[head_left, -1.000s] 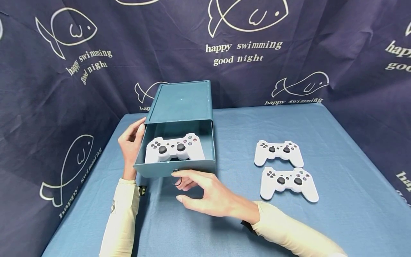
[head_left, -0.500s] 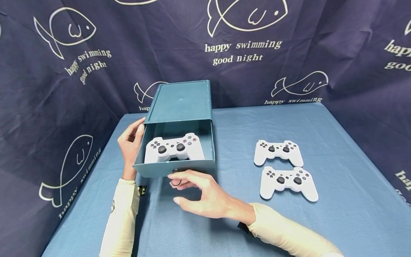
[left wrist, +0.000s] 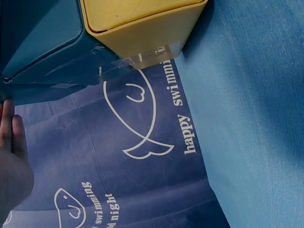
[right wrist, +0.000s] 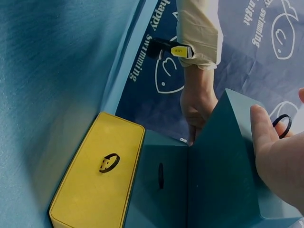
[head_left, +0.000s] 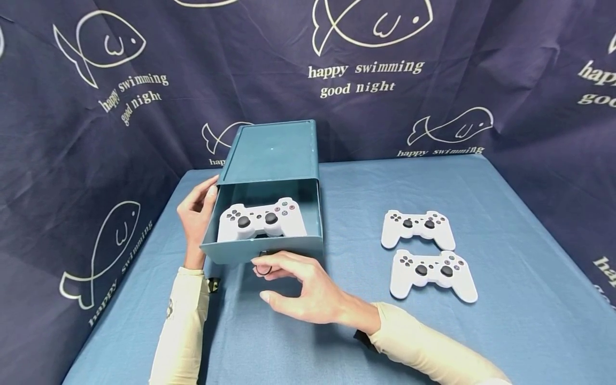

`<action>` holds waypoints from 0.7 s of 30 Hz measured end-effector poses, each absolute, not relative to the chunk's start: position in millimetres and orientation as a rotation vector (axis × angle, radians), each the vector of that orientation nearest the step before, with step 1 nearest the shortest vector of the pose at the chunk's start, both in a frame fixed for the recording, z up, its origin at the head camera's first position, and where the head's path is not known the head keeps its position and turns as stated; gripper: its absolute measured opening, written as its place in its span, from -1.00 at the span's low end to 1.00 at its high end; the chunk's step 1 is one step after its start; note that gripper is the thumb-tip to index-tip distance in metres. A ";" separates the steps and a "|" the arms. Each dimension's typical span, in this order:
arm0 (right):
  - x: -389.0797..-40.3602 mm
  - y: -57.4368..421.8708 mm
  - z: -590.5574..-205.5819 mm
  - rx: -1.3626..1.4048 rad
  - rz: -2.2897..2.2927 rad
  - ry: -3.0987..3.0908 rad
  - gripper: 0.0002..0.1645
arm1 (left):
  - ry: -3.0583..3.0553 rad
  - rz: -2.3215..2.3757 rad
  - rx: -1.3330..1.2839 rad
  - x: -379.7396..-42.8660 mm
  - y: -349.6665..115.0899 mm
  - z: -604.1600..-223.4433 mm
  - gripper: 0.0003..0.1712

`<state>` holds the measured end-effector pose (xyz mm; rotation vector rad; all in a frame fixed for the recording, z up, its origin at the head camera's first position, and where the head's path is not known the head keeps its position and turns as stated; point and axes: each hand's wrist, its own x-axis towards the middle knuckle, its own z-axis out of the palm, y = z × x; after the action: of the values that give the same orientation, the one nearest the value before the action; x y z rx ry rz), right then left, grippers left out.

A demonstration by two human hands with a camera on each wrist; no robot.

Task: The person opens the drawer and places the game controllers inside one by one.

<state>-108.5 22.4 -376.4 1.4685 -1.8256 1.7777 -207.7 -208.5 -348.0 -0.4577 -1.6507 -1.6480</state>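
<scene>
In the head view a teal drawer cabinet (head_left: 271,152) has its top drawer (head_left: 289,247) pulled out. A white game controller (head_left: 262,220) lies inside, leaning toward the back. My left hand (head_left: 196,208) rests against the cabinet's left side, fingers straight and thumb near the front corner. Under the drawer front, my right hand (head_left: 308,289) hooks its fingers in a black ring pull (head_left: 263,271), thumb held apart. The ring pull (right wrist: 283,124) also shows in the right wrist view. Two more white controllers, one farther back (head_left: 417,229) and one nearer (head_left: 433,275), lie on the right.
Below the pulled-out drawer, the right wrist view shows a closed teal drawer (right wrist: 154,199) and a yellow drawer (right wrist: 90,190), each with a black ring. A blue cloth (head_left: 356,198) covers the table. Dark blue fish-print fabric (head_left: 269,69) hangs behind and at both sides.
My right hand has shifted slightly left. The drawer front and the controller inside sit slightly higher in the head view. My left hand and the two controllers on the table stay put.
</scene>
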 end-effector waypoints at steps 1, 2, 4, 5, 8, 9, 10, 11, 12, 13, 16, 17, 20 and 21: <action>-109.3 22.2 -376.5 1.465 1.780 -1.824 -0.41 | -1.651 -1.652 -0.452 -209.6 -209.5 -349.8 -0.71; -110.3 22.0 -376.5 1.460 1.783 -1.822 -0.41 | -1.653 -1.652 -0.446 -212.0 -211.2 -352.2 -0.71; -112.5 21.7 -376.6 1.450 1.792 -1.818 -0.42 | -1.658 -1.646 -0.438 -217.5 -215.1 -357.7 -0.71; -113.8 21.6 -376.6 1.442 1.797 -1.818 -0.42 | -1.661 -1.641 -0.437 -220.6 -217.3 -361.1 -0.71; -117.4 21.5 -376.7 1.423 1.812 -1.816 -0.42 | -1.665 -1.632 -0.443 -226.8 -222.4 -368.1 -0.70; -118.5 21.4 -376.8 1.419 1.820 -1.815 -0.42 | -1.669 -1.627 -0.446 -227.9 -223.5 -369.6 -0.70; -119.6 21.2 -376.8 1.415 1.824 -1.814 -0.43 | -1.674 -1.620 -0.448 -228.5 -224.4 -370.5 -0.70; -120.6 20.9 -376.8 1.411 1.829 -1.814 -0.43 | -1.682 -1.608 -0.450 -228.7 -225.0 -371.1 -0.70; -121.6 20.7 -376.6 1.408 1.829 -1.813 -0.43 | -1.685 -1.604 -0.452 -228.7 -225.3 -371.3 -0.70; -122.8 20.2 -376.7 1.406 1.834 -1.812 -0.44 | -1.690 -1.596 -0.452 -228.7 -225.6 -371.5 -0.71; -127.1 19.2 -376.6 1.391 1.840 -1.812 -0.44 | -1.695 -1.581 -0.452 -228.2 -225.6 -370.8 -0.71; -128.7 19.0 -376.5 1.387 1.839 -1.813 -0.45 | -1.695 -1.579 -0.452 -228.1 -225.5 -370.5 -0.71; -133.6 18.2 -376.6 1.370 1.840 -1.816 -0.46 | -1.703 -1.568 -0.447 -228.4 -225.8 -370.5 -0.71; -135.1 17.9 -376.5 1.364 1.839 -1.817 -0.46 | -1.709 -1.564 -0.446 -228.8 -226.1 -370.7 -0.71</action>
<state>-135.1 17.9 -376.5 1.3643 -1.8166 1.8386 -228.8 -226.1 -370.7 -0.4463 -1.7088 -1.5638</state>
